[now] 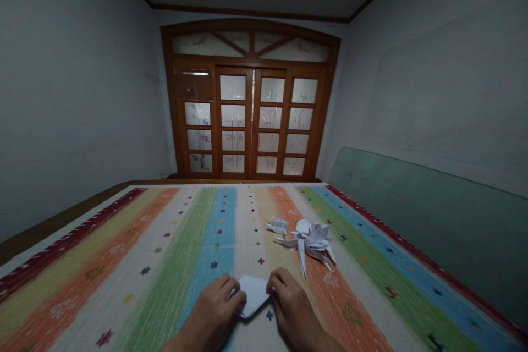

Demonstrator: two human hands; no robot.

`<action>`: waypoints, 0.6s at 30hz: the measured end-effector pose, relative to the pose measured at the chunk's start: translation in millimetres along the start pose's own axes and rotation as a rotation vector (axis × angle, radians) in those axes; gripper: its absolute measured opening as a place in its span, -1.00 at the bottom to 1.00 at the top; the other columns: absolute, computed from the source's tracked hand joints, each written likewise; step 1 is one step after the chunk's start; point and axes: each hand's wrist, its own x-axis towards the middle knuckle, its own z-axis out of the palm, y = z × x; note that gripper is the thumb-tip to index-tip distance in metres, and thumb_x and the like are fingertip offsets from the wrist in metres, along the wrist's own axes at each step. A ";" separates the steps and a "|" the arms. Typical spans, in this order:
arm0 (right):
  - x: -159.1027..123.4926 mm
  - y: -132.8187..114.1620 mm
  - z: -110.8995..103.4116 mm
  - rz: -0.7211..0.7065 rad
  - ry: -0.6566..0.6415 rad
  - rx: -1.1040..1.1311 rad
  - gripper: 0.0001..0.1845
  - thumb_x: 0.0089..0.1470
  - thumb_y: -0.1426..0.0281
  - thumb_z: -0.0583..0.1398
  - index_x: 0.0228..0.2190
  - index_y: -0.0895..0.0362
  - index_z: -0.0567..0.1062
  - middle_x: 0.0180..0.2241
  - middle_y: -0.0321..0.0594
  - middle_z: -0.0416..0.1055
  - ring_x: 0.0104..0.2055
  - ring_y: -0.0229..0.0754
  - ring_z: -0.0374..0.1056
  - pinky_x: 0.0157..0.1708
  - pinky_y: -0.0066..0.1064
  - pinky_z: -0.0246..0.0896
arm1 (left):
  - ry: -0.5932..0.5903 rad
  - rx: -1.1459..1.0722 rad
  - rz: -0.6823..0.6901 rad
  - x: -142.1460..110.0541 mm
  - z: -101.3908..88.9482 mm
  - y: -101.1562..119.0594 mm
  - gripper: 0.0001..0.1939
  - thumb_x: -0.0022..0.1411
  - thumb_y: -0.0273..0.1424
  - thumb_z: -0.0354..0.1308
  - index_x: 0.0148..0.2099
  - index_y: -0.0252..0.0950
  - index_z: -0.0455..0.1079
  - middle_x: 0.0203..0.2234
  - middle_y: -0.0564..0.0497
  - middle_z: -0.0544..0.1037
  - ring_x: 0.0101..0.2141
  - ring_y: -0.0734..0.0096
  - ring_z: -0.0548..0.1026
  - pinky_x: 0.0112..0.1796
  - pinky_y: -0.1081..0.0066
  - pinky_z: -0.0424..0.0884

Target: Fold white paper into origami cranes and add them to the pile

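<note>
- Working a small white paper (pixel 254 292) between two bare hands, above a pale stripe of the patterned cloth (pixel 165 269), at the bottom center of the view.
- Pinching its left side between thumb and fingers of the left hand (pixel 218 303); gripping its right corner in the bunched fingertips of the right hand (pixel 293 305).
- Apparently partway through folding, judging by the straight edges and two-handed grip.
- Likely calling next for edges lined up, one side steadied and a crease pressed flat.
- Set before a pile (pixel 317 234) of pointed, folded white shapes beyond the right hand, with a smaller piece (pixel 278 224) just beside it on the left.
- Hard to count within the overlapping pile.
- Impossible to see beneath the paper, or to number its layers.
- Unclear whether touching the cloth or held just above.
- Too dim for fine creases; cropped across the forearms.
</note>
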 end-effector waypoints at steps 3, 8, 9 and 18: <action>0.3 2.1 -1.6 0.032 0.003 -0.032 -0.59 -0.11 0.76 0.00 -0.35 0.10 0.44 -0.27 -0.17 0.45 -0.21 -0.08 0.39 -0.22 -0.33 0.28 | -0.048 -0.126 -0.029 -0.5 -5.6 3.3 -0.63 0.12 -0.68 0.08 -0.08 -0.20 0.43 -0.17 -0.09 0.57 -0.18 0.15 0.49 -0.18 0.22 0.48; -0.4 5.8 0.3 0.084 0.076 0.027 -0.50 -0.13 0.73 0.02 -0.18 0.12 0.46 -0.21 -0.12 0.47 -0.11 -0.03 0.39 -0.06 -0.23 0.31 | -0.036 -0.171 -0.035 -3.5 -6.7 3.0 -0.52 0.04 -0.67 0.11 -0.01 -0.18 0.47 -0.13 -0.10 0.60 -0.13 0.10 0.50 -0.10 0.13 0.51; -0.3 6.6 0.9 0.094 0.095 0.027 -0.50 -0.11 0.71 0.02 -0.15 0.12 0.46 -0.20 -0.11 0.47 -0.11 -0.02 0.39 -0.05 -0.22 0.32 | -0.041 -0.167 -0.034 -3.9 -5.9 2.5 -0.53 0.06 -0.67 0.11 -0.01 -0.19 0.48 -0.14 -0.11 0.60 -0.13 0.10 0.50 -0.11 0.13 0.51; 1.9 6.0 0.5 0.096 0.125 0.064 -0.61 0.00 0.66 0.02 -0.20 0.10 0.46 -0.23 -0.11 0.46 -0.13 0.00 0.39 -0.10 -0.20 0.35 | -0.053 -0.183 -0.043 -4.1 -3.0 1.5 -0.55 0.13 -0.68 0.08 -0.01 -0.18 0.49 -0.15 -0.11 0.59 -0.14 0.13 0.51 -0.14 0.19 0.53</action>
